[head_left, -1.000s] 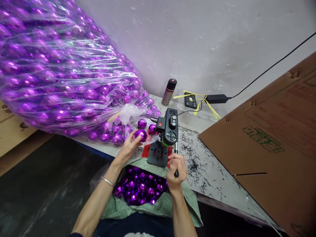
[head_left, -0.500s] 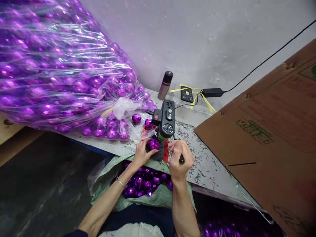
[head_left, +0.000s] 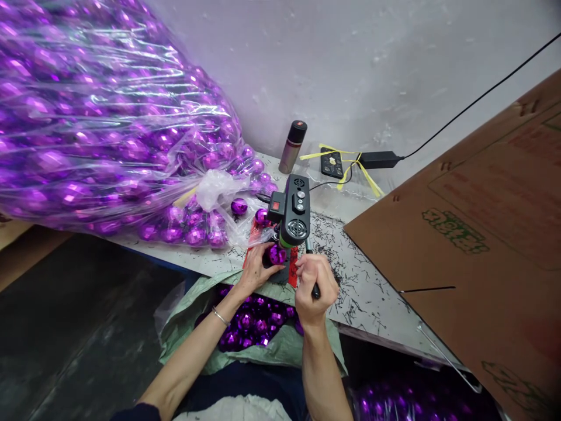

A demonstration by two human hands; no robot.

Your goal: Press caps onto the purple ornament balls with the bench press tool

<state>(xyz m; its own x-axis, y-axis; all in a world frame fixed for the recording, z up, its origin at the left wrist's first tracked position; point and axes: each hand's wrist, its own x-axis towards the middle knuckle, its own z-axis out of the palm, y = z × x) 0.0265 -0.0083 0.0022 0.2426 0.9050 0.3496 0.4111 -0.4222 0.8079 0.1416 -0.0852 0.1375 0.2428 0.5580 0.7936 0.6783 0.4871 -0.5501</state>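
Observation:
A shiny purple faceted ball [head_left: 277, 254] is held between the thumb and fingers of my left hand [head_left: 258, 269], beneath the head of a small black bench press [head_left: 296, 207]. My right hand [head_left: 316, 285] is wrapped round the press's lever handle [head_left: 316, 291], at the right of the machine. Red tape [head_left: 293, 266] shows on the press's base. Just below the table edge, an open green sack [head_left: 188, 310] holds many purple balls [head_left: 245, 320]. The ball's contact point with the press is partly hidden by the head.
A big clear bag of purple balls [head_left: 109, 128] fills the left. Behind the press stand a tumbler [head_left: 293, 147], a phone [head_left: 331, 164] and a power adapter [head_left: 380, 159]. Small black scraps [head_left: 350, 280] litter the table [head_left: 372, 316]. A cardboard box [head_left: 473, 234] leans at right.
My left hand has shifted the ball slightly right, under the press head. My right hand has moved a little left and down with the lever handle.

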